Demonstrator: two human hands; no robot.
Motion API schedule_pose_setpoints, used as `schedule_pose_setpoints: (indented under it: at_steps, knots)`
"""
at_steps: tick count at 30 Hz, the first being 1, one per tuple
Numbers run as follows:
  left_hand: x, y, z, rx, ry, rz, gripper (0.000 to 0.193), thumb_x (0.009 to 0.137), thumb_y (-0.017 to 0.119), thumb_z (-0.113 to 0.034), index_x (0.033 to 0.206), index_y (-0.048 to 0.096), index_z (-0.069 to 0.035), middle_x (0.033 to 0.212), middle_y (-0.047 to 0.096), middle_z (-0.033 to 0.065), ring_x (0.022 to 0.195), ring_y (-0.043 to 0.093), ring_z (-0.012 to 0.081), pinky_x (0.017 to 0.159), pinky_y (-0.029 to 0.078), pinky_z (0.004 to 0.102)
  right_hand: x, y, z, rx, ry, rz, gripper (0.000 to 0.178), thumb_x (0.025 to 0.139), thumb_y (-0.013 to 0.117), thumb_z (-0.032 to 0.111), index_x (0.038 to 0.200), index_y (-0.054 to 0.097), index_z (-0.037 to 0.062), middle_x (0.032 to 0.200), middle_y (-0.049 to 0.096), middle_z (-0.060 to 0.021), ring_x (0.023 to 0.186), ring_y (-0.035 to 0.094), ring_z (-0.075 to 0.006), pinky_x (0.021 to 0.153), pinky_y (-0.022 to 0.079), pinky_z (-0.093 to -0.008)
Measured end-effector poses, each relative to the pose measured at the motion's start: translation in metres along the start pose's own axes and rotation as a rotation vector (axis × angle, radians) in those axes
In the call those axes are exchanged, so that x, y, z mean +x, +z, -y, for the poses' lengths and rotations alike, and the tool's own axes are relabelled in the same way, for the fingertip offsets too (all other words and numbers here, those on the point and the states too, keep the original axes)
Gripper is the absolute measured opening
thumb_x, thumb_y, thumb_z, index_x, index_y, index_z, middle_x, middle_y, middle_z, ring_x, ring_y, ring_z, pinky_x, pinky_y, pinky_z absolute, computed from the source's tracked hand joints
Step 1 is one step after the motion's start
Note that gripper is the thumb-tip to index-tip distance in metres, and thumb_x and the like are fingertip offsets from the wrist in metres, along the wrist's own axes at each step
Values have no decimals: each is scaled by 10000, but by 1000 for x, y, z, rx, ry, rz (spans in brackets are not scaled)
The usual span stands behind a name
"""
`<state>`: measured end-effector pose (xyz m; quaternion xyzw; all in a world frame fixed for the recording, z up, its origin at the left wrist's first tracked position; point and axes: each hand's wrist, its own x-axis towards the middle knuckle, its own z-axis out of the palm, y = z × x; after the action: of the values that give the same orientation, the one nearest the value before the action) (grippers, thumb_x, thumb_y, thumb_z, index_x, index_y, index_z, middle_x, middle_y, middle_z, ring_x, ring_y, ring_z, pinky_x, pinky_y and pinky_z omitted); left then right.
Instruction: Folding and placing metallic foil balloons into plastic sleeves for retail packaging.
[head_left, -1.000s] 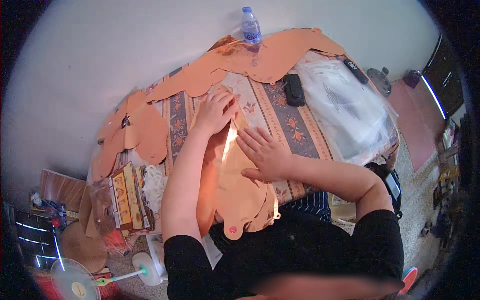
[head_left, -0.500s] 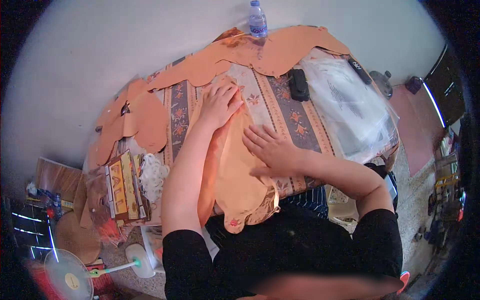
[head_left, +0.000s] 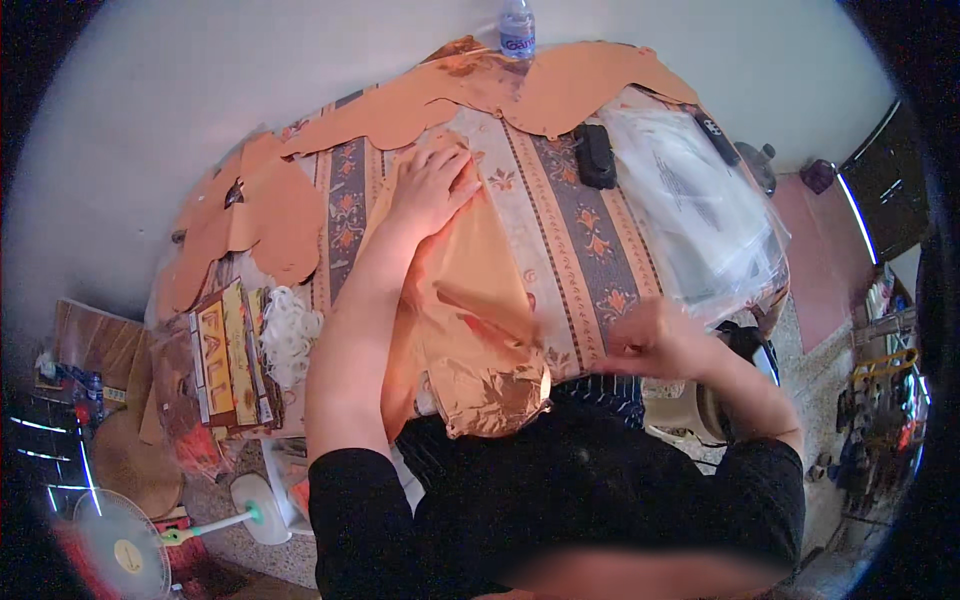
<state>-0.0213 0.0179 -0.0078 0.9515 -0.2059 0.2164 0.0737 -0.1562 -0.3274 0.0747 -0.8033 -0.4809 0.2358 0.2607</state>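
Note:
A flat orange foil piece, which looks like a deflated foil balloon, lies lengthwise on the table in front of me. My left hand rests on its far end, fingers a little bent and slightly apart, pressing it down. Its near end, at the table edge by my body, shows a crinkled, shiny copper face; the middle is blurred. My right hand is to the right of the foil, apart from it, above the table's near edge. Its fingers look curled but are smeared by motion.
More flat orange foil pieces lie along the far edge and at the left. A water bottle stands behind them. A black case and clear plastic bags lie right. White rings and packets lie left, near a fan.
My right hand has left the foil and moved right and toward me, its flat fingers now drawn in. The foil's near end has turned up its crinkled, shiny face. My left hand stays at the far end.

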Motion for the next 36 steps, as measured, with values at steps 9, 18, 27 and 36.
schedule_pose_setpoints:
  at_steps: [9, 18, 27, 36]
  knots:
    - [3, 1, -6, -15, -16, 15, 504, 872, 549, -436, 1269, 537, -125, 1333, 498, 32, 1281, 367, 274, 1035, 302, 472, 90, 1, -36, -384, -251, -490, 340, 721, 672, 72, 1050, 604, 23, 1103, 569, -164, 970, 571, -351, 827, 473, -415]
    - [1, 2, -4, -27, -63, 51, 531, 882, 511, -465, 1309, 505, -149, 1351, 486, 30, 1277, 374, 289, 1033, 301, 484, 129, 18, -15, -106, -491, -56, 528, 685, 696, 152, 1184, 570, 32, 1320, 474, -162, 1288, 399, -343, 1090, 281, -488]
    - [-1, 8, 1, -7, -41, -2, 514, 876, 515, -477, 1292, 521, -176, 1332, 500, 21, 1247, 397, 293, 1009, 317, 487, 149, 37, -20, -419, -267, -217, 958, 560, 736, 170, 1419, 324, 71, 1480, 279, -195, 1398, 208, -375, 1130, 126, -552]
    - [-2, 4, -5, -3, -41, -18, 523, 860, 545, -473, 1280, 531, -161, 1330, 504, 25, 1252, 397, 278, 1024, 305, 480, 143, 38, -11, -470, -249, -55, 1185, 460, 720, 230, 1492, 151, 109, 1550, 118, -166, 1439, 51, -353, 1145, 15, -545]
